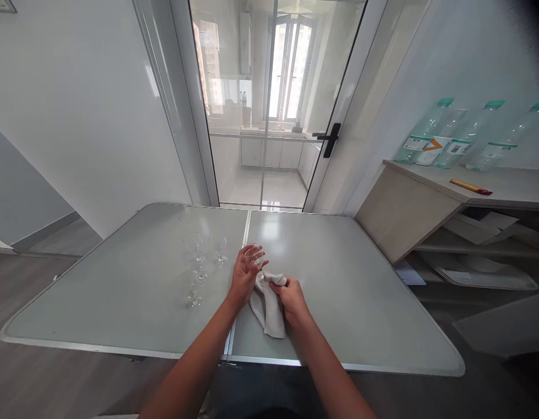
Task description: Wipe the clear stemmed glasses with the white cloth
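Left hand [243,273] curls around a glass [253,254] above the tabletop [347,302]; the right hand [294,298] grips a cloth [273,317] by the glass's lower end. Wiping seems under way, calling next for a steady hold while the cloth turns.

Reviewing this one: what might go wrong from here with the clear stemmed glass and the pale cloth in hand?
The clear stemmed glass, held in the left hand above the pale grey, smooth table, might slip and break.

The pale, soft fabric cloth, gripped by the right hand near the glass's lower end, could tug it loose.

Other clear stemmed glasses stand close together leftward; a sideways swing of the left hand could topple them.
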The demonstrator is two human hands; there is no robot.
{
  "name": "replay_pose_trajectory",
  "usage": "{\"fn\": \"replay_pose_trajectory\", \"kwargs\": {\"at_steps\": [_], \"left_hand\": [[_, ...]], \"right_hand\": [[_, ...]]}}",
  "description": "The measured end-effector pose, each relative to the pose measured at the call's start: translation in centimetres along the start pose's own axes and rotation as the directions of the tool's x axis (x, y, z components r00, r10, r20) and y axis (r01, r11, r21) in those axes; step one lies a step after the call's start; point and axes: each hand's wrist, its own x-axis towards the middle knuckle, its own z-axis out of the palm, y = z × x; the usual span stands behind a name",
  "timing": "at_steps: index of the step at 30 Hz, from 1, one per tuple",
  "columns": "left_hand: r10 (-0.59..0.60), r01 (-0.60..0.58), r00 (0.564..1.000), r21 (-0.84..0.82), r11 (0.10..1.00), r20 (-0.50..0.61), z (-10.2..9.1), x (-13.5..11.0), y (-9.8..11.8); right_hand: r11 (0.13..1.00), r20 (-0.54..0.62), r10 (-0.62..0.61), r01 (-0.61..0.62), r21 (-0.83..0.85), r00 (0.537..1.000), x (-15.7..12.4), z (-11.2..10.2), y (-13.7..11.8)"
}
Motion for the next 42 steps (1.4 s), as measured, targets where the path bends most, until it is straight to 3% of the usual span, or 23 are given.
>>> {"fn": "replay_pose_trajectory", "kwargs": {"at_steps": [4, 10, 13, 15, 18, 20, 24, 31, 35, 38, 40, 42], "left_hand": [[0.015, -0.014, 0.997, 0.01, 1.0, -0.082, -0.3, 0.3, -0.3], [0.033, -0.028, 0.998, 0.104, 0.994, -0.052, -0.4, 0.3, -0.6], [0.065, -0.058, 0.997, 0.161, 0.985, -0.035, -0.5, 0.4, -0.5], [0.08, -0.076, 0.997, 0.193, 0.978, -0.013, -0.5, 0.4, -0.6], [0.081, -0.087, 0.996, 0.254, 0.963, 0.035, -0.5, 0.3, -0.7], [0.061, -0.081, 0.995, 0.286, 0.955, 0.077, -0.6, 0.2, -0.9], [0.013, -0.048, 0.993, 0.311, 0.949, 0.113, -0.6, 0.1, -1.3], [-0.015, 0.006, 1.0, 0.327, 0.945, 0.024, -0.6, 0.7, -1.9], [0.046, -0.021, 0.998, 0.424, 0.905, -0.05, -0.8, 0.5, -1.8], [0.157, -0.04, 0.976, 0.577, 0.816, -0.154, -0.8, 0.1, -1.5], [0.172, -0.037, 0.975, 0.658, 0.752, -0.141, -0.7, -0.2, -1.2], [0.142, -0.07, 0.989, 0.695, 0.716, -0.047, -0.5, -0.4, -1.0]], "right_hand": [[0.99, 0.044, -0.116, 0.119, -0.081, 0.992, -1.9, -1.7, -1.8], [0.894, 0.206, -0.276, 0.33, -0.305, 0.939, -4.7, -3.5, -5.0], [0.832, 0.271, -0.197, 0.307, -0.462, 0.942, -4.9, -3.3, -5.1], [0.721, 0.251, -0.161, 0.287, -0.631, 0.955, -4.4, -2.6, -4.7], [0.489, 0.158, -0.32, 0.305, -0.817, 0.934, -2.9, -0.9, -4.0], [0.428, 0.17, -0.39, 0.342, -0.836, 0.905, -1.7, 0.1, -3.5], [0.418, 0.246, -0.377, 0.401, -0.815, 0.893, 0.6, 1.1, -2.9], [0.403, 0.304, -0.36, 0.441, -0.802, 0.882, 2.8, 1.5, -2.9], [0.388, 0.226, -0.386, 0.38, -0.84, 0.894, 5.3, 0.6, -4.0], [0.388, 0.146, -0.403, 0.313, -0.867, 0.904, 7.7, -0.8, -5.1], [0.388, 0.104, -0.408, 0.275, -0.88, 0.907, 9.1, -1.6, -5.5], [0.388, 0.072, -0.41, 0.245, -0.889, 0.909, 10.2, -2.0, -5.8]]}}
